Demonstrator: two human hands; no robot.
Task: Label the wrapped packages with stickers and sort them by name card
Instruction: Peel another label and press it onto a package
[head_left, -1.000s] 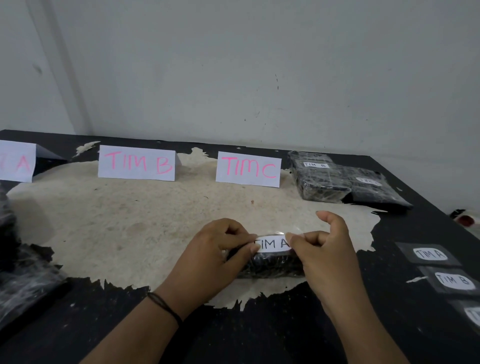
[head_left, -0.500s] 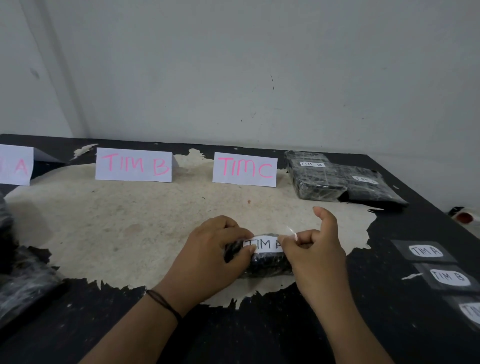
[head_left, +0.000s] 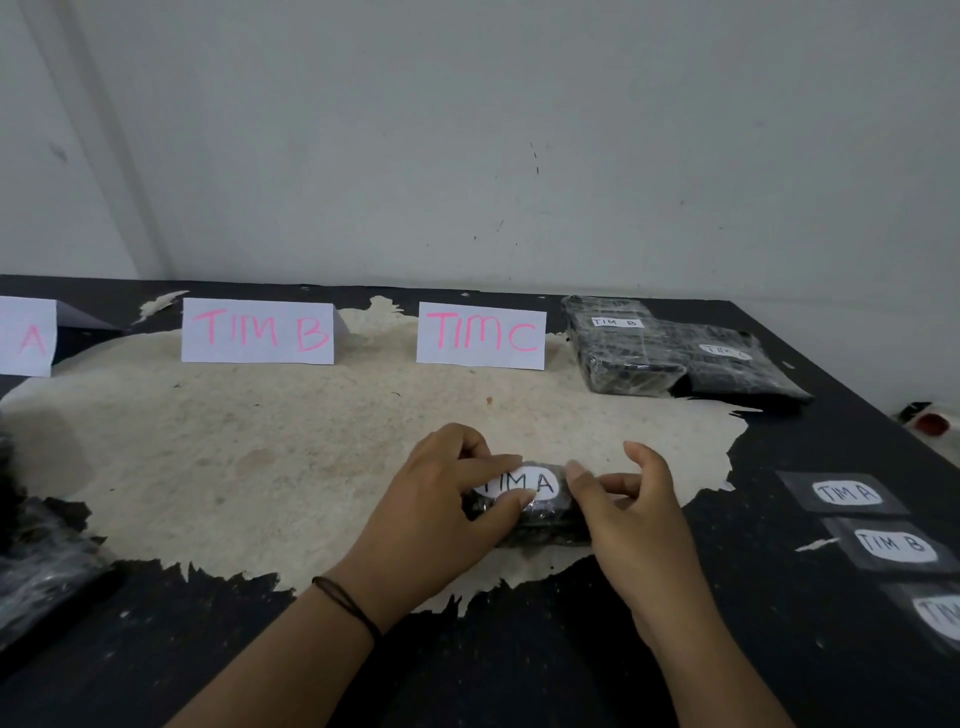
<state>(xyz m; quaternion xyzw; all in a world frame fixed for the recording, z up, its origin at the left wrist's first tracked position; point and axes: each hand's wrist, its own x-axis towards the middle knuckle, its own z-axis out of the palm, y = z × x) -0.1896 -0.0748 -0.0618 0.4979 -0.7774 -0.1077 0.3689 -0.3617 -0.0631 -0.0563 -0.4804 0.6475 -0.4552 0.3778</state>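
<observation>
A small black wrapped package (head_left: 540, 525) lies on the table in front of me, with a white TIM A sticker (head_left: 527, 483) on its top. My left hand (head_left: 447, 499) grips the package's left end, thumb and fingers pressing the sticker's left edge. My right hand (head_left: 634, 514) holds the right end, its thumb tip on the sticker's right edge. Three folded name cards stand at the back: a card ending in A (head_left: 26, 338), TIM B (head_left: 258, 331) and TIM C (head_left: 481, 336).
Two labelled black packages (head_left: 670, 353) lie at the back right. Spare stickers TIM A (head_left: 847, 492), TIM B (head_left: 892, 545) and a third (head_left: 940, 613) lie on the right. More wrapped black packages (head_left: 36, 566) sit at the left edge. A small red object (head_left: 932, 422) lies beyond the table's right edge.
The sticker now lies flat on the package. My right hand has dropped from pinching the sticker's raised right end to pressing it down. The view shifted slightly.
</observation>
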